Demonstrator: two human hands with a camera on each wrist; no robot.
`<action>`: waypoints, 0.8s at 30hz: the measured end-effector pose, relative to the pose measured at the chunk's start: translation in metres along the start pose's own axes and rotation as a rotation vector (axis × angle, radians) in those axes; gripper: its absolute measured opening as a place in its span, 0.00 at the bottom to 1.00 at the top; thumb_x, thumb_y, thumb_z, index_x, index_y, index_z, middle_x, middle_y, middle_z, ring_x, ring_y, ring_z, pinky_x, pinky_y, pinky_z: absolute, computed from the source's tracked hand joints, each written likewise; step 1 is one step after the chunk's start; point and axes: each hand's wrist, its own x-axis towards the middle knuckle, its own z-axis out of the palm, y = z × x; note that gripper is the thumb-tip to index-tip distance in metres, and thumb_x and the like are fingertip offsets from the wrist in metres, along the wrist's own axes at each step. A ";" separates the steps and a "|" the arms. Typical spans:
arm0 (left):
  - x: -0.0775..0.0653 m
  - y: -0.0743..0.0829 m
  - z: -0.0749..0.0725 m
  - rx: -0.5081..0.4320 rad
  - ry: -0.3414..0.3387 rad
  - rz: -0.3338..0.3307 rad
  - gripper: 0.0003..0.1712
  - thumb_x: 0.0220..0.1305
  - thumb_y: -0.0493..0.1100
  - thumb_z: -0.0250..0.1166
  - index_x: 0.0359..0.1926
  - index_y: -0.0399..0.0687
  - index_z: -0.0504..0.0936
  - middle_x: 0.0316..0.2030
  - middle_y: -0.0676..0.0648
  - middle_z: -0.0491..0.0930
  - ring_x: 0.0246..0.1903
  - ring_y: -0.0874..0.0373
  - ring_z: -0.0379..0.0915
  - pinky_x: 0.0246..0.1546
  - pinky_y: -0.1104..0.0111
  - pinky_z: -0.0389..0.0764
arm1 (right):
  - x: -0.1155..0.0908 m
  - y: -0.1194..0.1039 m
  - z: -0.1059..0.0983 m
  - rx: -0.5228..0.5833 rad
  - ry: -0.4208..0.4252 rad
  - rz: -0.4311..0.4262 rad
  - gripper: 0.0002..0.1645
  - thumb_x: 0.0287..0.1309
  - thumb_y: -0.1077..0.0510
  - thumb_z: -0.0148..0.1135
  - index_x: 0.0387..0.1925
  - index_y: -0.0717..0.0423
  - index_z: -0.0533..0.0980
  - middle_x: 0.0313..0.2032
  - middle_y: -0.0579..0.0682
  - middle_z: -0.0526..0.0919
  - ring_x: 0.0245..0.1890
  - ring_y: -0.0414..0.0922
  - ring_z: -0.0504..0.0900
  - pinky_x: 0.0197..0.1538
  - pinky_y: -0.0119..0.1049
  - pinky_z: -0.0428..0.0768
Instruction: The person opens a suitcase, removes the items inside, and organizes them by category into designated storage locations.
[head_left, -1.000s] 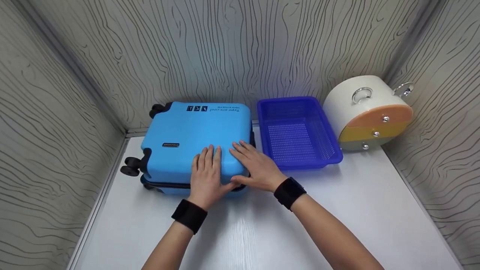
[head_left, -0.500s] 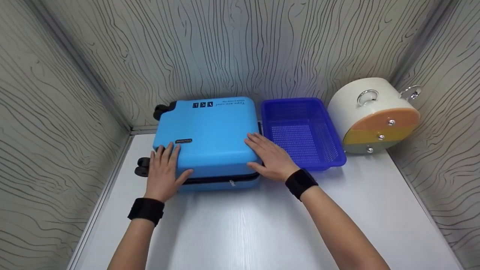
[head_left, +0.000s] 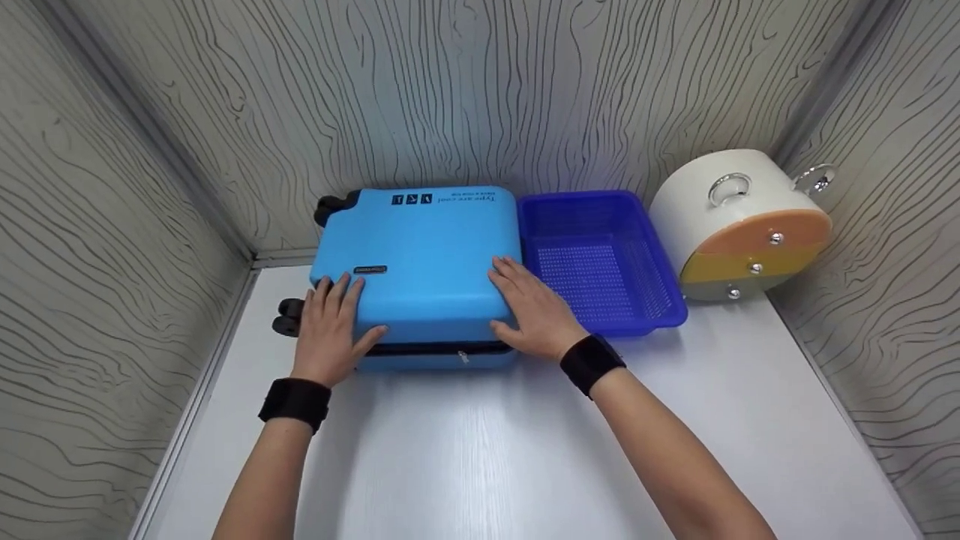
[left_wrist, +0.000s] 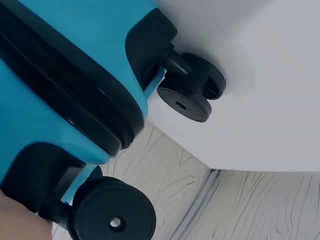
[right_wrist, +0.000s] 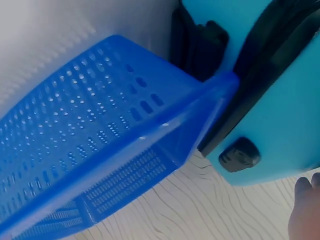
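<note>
1. I had the blue suitcase [head_left: 424,244] lying flat on the white table [head_left: 465,457], up by the back wall [head_left: 480,90], its wheels [left_wrist: 182,87] toward the left.
2. My left hand [head_left: 326,330] rested on its near left corner, fingers extended and grasping nothing.
3. My right hand [head_left: 536,311] lay at its near right corner, fingers likewise straightened, thumb spread, with no grip taken.
4. Between the hands, a zipper pull [head_left: 463,358] hung on the near side.
5. Just right of the suitcase sat a blue basket [head_left: 585,277]; I couldn't tell whether they touched.
6. Beyond it stood a white rounded container [head_left: 697,195] with an orange, yellow and grey-green front.
</note>
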 end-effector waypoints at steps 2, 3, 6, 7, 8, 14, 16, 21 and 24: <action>0.000 0.004 0.000 0.002 0.021 -0.019 0.52 0.70 0.67 0.61 0.82 0.47 0.51 0.80 0.40 0.48 0.79 0.39 0.35 0.76 0.45 0.35 | 0.001 -0.002 0.001 -0.014 -0.016 -0.011 0.50 0.72 0.38 0.56 0.82 0.52 0.47 0.81 0.51 0.45 0.80 0.49 0.40 0.78 0.47 0.46; -0.002 0.008 0.001 0.000 0.046 -0.026 0.52 0.69 0.66 0.63 0.82 0.47 0.52 0.80 0.40 0.49 0.78 0.38 0.36 0.76 0.44 0.36 | 0.001 -0.002 0.002 -0.024 -0.025 -0.011 0.51 0.72 0.37 0.56 0.82 0.52 0.46 0.81 0.51 0.44 0.81 0.48 0.39 0.78 0.47 0.45; -0.011 0.025 0.012 0.003 0.168 -0.007 0.50 0.67 0.59 0.68 0.80 0.44 0.56 0.78 0.38 0.54 0.77 0.38 0.42 0.75 0.42 0.39 | 0.000 -0.002 0.004 -0.046 -0.026 -0.004 0.54 0.71 0.34 0.57 0.83 0.50 0.44 0.82 0.51 0.43 0.81 0.49 0.38 0.78 0.48 0.45; -0.016 0.034 0.018 0.006 0.213 0.014 0.47 0.66 0.56 0.69 0.78 0.43 0.61 0.75 0.38 0.58 0.76 0.38 0.47 0.75 0.43 0.43 | -0.001 -0.002 0.004 -0.047 -0.021 -0.002 0.54 0.70 0.34 0.58 0.83 0.51 0.45 0.81 0.51 0.44 0.81 0.50 0.39 0.78 0.48 0.45; -0.022 0.043 0.024 0.007 0.255 0.047 0.43 0.64 0.53 0.71 0.74 0.42 0.66 0.72 0.37 0.64 0.73 0.39 0.53 0.74 0.43 0.49 | -0.001 -0.002 0.005 -0.048 -0.015 -0.005 0.54 0.70 0.34 0.59 0.82 0.51 0.45 0.81 0.52 0.44 0.81 0.50 0.39 0.78 0.48 0.46; -0.045 0.108 0.059 -0.195 0.057 0.126 0.17 0.65 0.49 0.70 0.49 0.44 0.84 0.45 0.45 0.82 0.46 0.48 0.78 0.47 0.54 0.81 | 0.000 -0.001 0.007 -0.045 0.015 -0.030 0.54 0.70 0.36 0.61 0.82 0.53 0.46 0.81 0.53 0.45 0.81 0.50 0.39 0.79 0.45 0.42; -0.042 0.123 0.066 -0.413 -0.115 -0.023 0.20 0.69 0.52 0.67 0.51 0.43 0.84 0.45 0.45 0.83 0.44 0.50 0.80 0.43 0.55 0.82 | 0.000 -0.001 0.007 -0.050 0.027 -0.028 0.54 0.70 0.37 0.61 0.82 0.53 0.46 0.81 0.53 0.46 0.81 0.49 0.39 0.79 0.44 0.41; -0.029 0.146 0.078 -1.064 -0.280 -0.477 0.29 0.70 0.53 0.67 0.57 0.32 0.78 0.48 0.35 0.82 0.40 0.40 0.82 0.43 0.50 0.84 | 0.000 -0.002 0.011 -0.048 0.041 -0.034 0.53 0.70 0.37 0.61 0.82 0.54 0.47 0.81 0.54 0.47 0.80 0.51 0.40 0.79 0.46 0.43; -0.025 0.152 0.083 -1.223 -0.268 -0.579 0.27 0.69 0.51 0.68 0.53 0.30 0.77 0.44 0.33 0.81 0.39 0.37 0.82 0.43 0.47 0.84 | 0.001 -0.003 0.012 -0.045 0.049 -0.035 0.53 0.69 0.37 0.62 0.82 0.53 0.48 0.81 0.54 0.47 0.80 0.51 0.41 0.78 0.47 0.44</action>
